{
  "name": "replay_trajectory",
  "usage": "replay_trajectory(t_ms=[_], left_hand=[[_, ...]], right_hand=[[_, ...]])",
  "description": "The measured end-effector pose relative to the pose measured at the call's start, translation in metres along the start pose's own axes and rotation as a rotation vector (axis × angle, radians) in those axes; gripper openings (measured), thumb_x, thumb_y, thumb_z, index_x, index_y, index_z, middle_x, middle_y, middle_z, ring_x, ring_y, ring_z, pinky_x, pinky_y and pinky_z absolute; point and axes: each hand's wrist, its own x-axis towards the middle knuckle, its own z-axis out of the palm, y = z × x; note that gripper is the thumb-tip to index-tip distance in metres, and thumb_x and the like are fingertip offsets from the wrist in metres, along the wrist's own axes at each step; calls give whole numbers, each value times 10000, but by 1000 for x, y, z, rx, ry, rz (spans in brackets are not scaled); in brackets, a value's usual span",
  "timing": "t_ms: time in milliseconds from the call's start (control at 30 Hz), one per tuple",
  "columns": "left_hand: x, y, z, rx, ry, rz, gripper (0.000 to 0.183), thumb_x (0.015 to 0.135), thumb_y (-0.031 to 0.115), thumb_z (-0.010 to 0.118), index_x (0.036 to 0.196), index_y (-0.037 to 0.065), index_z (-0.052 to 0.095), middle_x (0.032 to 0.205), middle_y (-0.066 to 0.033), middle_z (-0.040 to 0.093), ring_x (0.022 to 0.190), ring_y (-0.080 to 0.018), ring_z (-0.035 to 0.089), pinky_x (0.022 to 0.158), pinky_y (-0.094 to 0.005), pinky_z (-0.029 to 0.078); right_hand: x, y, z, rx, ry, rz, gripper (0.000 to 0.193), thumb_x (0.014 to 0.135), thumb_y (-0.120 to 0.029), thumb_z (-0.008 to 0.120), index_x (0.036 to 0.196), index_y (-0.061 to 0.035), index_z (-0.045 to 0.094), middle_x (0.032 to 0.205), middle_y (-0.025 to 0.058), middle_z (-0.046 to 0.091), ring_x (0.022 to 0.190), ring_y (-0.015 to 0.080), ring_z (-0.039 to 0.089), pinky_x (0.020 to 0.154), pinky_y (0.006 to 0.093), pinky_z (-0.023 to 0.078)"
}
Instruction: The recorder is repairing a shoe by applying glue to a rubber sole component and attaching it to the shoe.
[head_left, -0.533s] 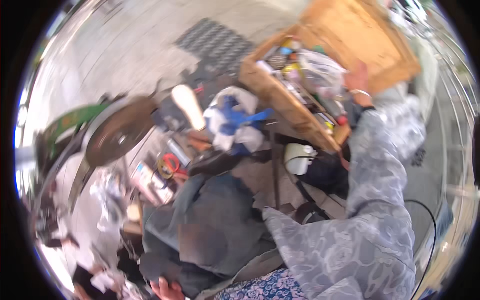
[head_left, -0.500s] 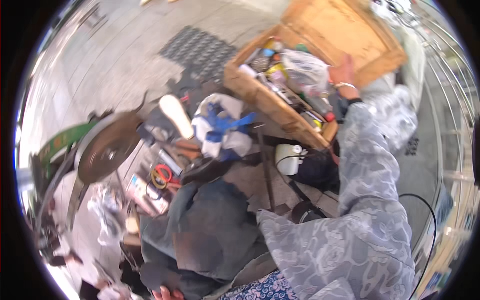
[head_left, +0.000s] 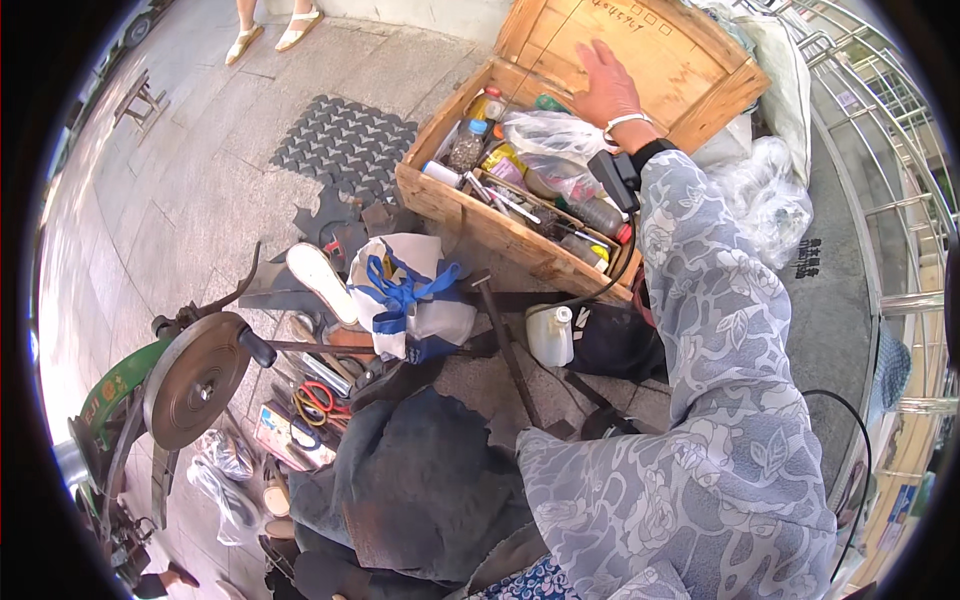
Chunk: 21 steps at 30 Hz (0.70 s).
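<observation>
My right hand (head_left: 607, 92) is raised over the far side of an open wooden box (head_left: 500, 228), fingers stretched out and holding nothing. Behind it stands the box's raised lid (head_left: 690, 62); whether the palm touches it I cannot tell. Below the hand, a clear plastic bag (head_left: 555, 140) lies among jars and bottles, including a blue-capped jar (head_left: 467, 146) and a red-capped bottle (head_left: 601, 216). A black device on a cable (head_left: 614, 180) hangs at my right wrist. A dark cloth (head_left: 430, 480) covers my lap. My left hand is out of view.
A hand-cranked machine with a large wheel (head_left: 198, 380) stands at left. Nearby are scissors (head_left: 314, 400), a pale shoe sole (head_left: 320, 282), a white bag with blue ties (head_left: 412, 300) and a white plastic bottle (head_left: 549, 336). Metal railings (head_left: 915, 305) run along the right. Someone's sandalled feet (head_left: 270, 38) are at the back.
My right hand has lifted from beside the plastic bag toward the lid, its fingers spreading. The left fingers at the lower edge have gone out of view. The whole view has shifted.
</observation>
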Motion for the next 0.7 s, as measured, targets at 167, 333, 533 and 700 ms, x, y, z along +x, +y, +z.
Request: replay_trajectory(t_ms=[167,333,533,700], left_hand=[[-2,24,-7,-39,-91,-25,222,866,171,525,1047,49,559,1010,-148,589,910,-376,548,793,-475,472],[8,84,-13,-118,-6,-82,195,856,91,502,1024,24,572,1019,-211,562,915,-391,543,801,-481,456],[29,119,-9,-1261,183,-460,110,801,110,587,871,51,526,696,-57,590,373,-91,456,325,-213,370],[25,114,-10,-1305,132,-401,101,798,106,605,854,50,541,707,-55,594,382,-91,469,334,-219,384]], right_hand=[[3,-47,31,-164,-283,-166,696,685,-43,555,1338,-196,370,1437,83,266,1316,299,255,1060,462,239],[15,-72,37,-347,-578,-201,676,694,-53,560,1326,-217,384,1420,56,313,1333,297,231,1052,542,201],[6,-62,16,-550,-533,-355,198,715,-198,595,897,-151,659,951,88,630,940,262,577,928,477,354],[-18,-33,14,-286,-435,-501,134,697,-222,617,679,-91,637,697,117,616,745,314,591,732,440,429]])
